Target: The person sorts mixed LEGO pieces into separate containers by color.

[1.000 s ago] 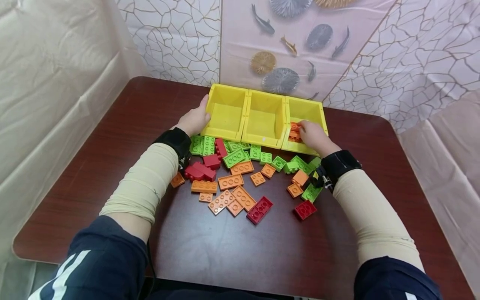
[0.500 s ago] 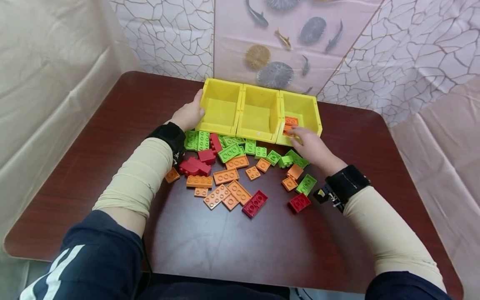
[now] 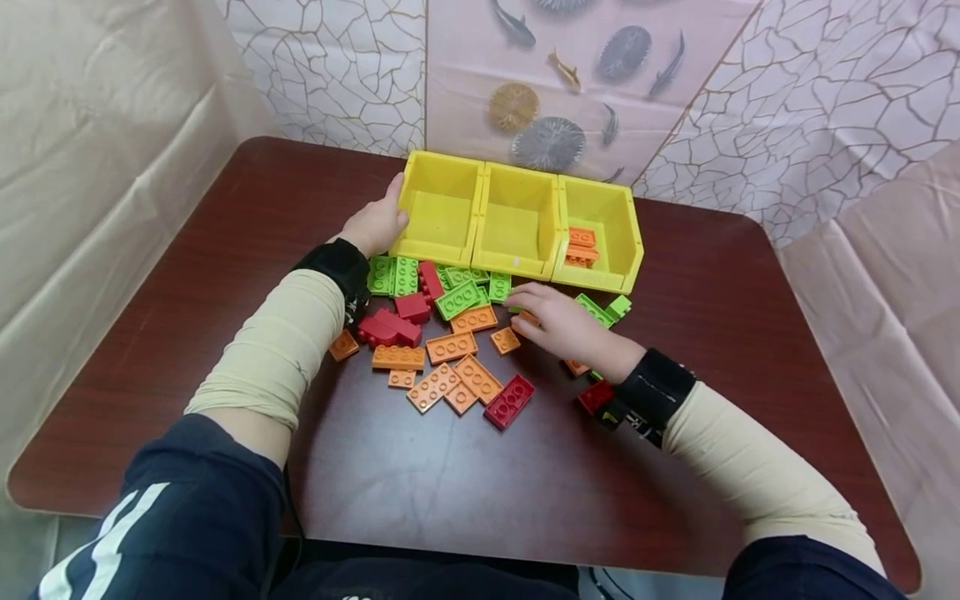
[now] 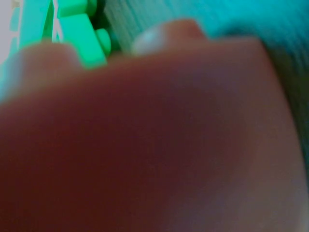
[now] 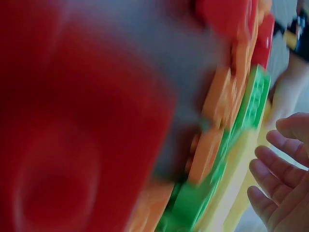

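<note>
A yellow three-compartment bin (image 3: 517, 267) stands toward the back of the table. My left hand (image 3: 373, 223) holds it by its left end, at the side wall and rim. Orange bricks (image 3: 581, 247) lie in its right compartment. In front of the bin my right hand (image 3: 562, 327) reaches over the loose bricks, its loosely bent fingers above an orange brick (image 3: 528, 318). The right wrist view shows those fingers (image 5: 277, 176) apart, with nothing between them. Close by are a green brick (image 3: 500, 287) and a small orange brick (image 3: 506, 340).
Red bricks (image 3: 390, 327), green bricks (image 3: 393, 277) and orange bricks (image 3: 452, 347) are spread before the bin. Nearer the person lies a dark red brick (image 3: 509, 402). Another red brick (image 3: 596, 397) is partly hidden by the right wrist. A patterned cloth (image 3: 555, 92) hangs behind the table.
My right hand has left the bin's right compartment, where the orange bricks now lie in view, and moved left and nearer over the loose bricks. My left hand stays at the bin's end.
</note>
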Tool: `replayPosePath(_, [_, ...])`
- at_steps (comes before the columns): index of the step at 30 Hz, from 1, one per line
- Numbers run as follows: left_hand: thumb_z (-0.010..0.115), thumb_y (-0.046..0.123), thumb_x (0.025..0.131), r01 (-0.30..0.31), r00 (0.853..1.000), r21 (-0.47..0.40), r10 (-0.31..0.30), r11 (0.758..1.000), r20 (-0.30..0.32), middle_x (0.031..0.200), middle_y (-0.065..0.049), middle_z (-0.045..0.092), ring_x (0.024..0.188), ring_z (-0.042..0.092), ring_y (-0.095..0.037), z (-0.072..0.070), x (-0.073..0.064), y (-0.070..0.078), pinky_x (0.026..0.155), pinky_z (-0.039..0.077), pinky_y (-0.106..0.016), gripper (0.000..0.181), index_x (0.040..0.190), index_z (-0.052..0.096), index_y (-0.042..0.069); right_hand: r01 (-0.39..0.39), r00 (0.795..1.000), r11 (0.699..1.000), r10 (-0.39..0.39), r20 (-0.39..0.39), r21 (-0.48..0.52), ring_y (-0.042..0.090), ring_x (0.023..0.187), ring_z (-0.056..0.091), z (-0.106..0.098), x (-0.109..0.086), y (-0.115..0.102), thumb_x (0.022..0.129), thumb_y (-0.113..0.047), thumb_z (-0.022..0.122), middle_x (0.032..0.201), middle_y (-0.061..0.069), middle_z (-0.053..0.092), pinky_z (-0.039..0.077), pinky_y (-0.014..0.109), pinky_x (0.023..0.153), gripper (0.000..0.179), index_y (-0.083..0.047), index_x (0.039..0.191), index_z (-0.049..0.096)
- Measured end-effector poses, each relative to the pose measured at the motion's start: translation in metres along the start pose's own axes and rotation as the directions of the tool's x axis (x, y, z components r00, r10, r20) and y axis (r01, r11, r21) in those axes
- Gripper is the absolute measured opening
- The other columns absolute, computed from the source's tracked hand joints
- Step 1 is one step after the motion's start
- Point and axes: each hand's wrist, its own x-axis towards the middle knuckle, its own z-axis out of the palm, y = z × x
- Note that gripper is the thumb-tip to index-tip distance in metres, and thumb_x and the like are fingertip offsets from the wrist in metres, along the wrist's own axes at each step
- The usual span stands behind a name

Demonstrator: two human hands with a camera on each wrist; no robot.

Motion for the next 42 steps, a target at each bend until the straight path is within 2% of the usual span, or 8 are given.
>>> replayPosePath(6, [0.029, 0.028, 0.1, -0.01, 1.0, 0.002, 0.01, 1.0, -0.002, 0.084, -0.015, 0.05, 0.067, 0.049, -0.03, 0.0, 0.0, 0.001, 0.066, 0.038, -0.036, 0.067, 0.147, -0.019, 0.026, 0.151, 0.985, 0.988, -0.149, 0.088, -0.016, 0.016, 0.094, 0.056, 0.018, 0.0, -0.033, 0.091, -0.019, 0.059, 0.106, 0.004, 0.058, 0.047, 0.034, 0.08, 0.023, -0.007, 0.111, 0.064])
replayPosePath(10, [0.029, 0.027, 0.1, -0.008, 1.0, 0.005, 0.008, 1.0, -0.008, 0.082, -0.015, 0.05, 0.066, 0.048, -0.03, 0.001, 0.001, 0.001, 0.065, 0.038, -0.036, 0.067, 0.147, -0.019, 0.026, 0.209, 0.967, 0.977, -0.199, 0.157, -0.048, 0.015, 0.089, 0.055, 0.028, -0.001, -0.047, 0.09, -0.023, 0.062, 0.105, 0.003, 0.054, 0.048, 0.033, 0.074, 0.027, -0.009, 0.113, 0.062])
replayPosePath(13, [0.029, 0.028, 0.1, -0.004, 1.0, 0.006, 0.005, 1.0, -0.006, 0.082, -0.014, 0.049, 0.067, 0.048, -0.03, 0.001, 0.003, 0.0, 0.066, 0.038, -0.036, 0.066, 0.146, -0.019, 0.027, 0.226, 0.962, 0.973, -0.214, 0.171, -0.054, 0.014, 0.084, 0.054, 0.033, -0.003, -0.051, 0.089, -0.023, 0.063, 0.104, 0.003, 0.051, 0.048, 0.031, 0.07, 0.028, -0.01, 0.114, 0.062])
replayPosePath(20, [0.027, 0.03, 0.1, 0.003, 1.0, 0.004, -0.003, 1.0, -0.003, 0.083, -0.014, 0.049, 0.068, 0.049, -0.029, 0.002, 0.006, -0.002, 0.068, 0.038, -0.036, 0.066, 0.146, -0.02, 0.029, 0.234, 0.962, 0.97, -0.222, 0.161, -0.061, 0.013, 0.085, 0.055, 0.038, -0.004, -0.051, 0.088, -0.024, 0.064, 0.108, 0.004, 0.049, 0.048, 0.03, 0.069, 0.03, -0.012, 0.116, 0.061])
replayPosePath(29, [0.027, 0.03, 0.1, 0.011, 1.0, -0.002, -0.011, 1.0, 0.0, 0.087, -0.015, 0.051, 0.074, 0.05, -0.03, 0.0, 0.002, 0.0, 0.073, 0.038, -0.038, 0.065, 0.146, -0.02, 0.029, 0.225, 0.963, 0.973, -0.213, 0.166, -0.055, 0.011, 0.081, 0.052, 0.038, -0.007, -0.045, 0.087, -0.02, 0.065, 0.109, 0.003, 0.049, 0.047, 0.029, 0.067, 0.031, -0.013, 0.117, 0.062])
replayPosePath(36, [0.027, 0.03, 0.1, 0.012, 1.0, -0.01, -0.012, 1.0, 0.001, 0.09, -0.016, 0.052, 0.076, 0.051, -0.03, -0.001, 0.0, 0.001, 0.073, 0.038, -0.037, 0.065, 0.146, -0.019, 0.029, 0.156, 0.972, 0.984, -0.138, 0.188, -0.085, 0.012, 0.085, 0.053, 0.035, -0.01, -0.044, 0.087, -0.036, 0.064, 0.109, 0.003, 0.051, 0.048, 0.031, 0.069, 0.036, -0.015, 0.117, 0.062])
replayPosePath(42, [0.027, 0.03, 0.1, 0.022, 1.0, -0.014, -0.022, 1.0, 0.001, 0.095, -0.017, 0.054, 0.081, 0.053, -0.03, 0.001, 0.002, 0.0, 0.077, 0.039, -0.039, 0.064, 0.147, -0.017, 0.029, 0.135, 0.974, 0.989, -0.121, 0.194, -0.062, 0.012, 0.081, 0.051, 0.036, -0.012, -0.044, 0.087, -0.03, 0.066, 0.103, 0.004, 0.052, 0.047, 0.03, 0.069, 0.033, -0.01, 0.113, 0.062])
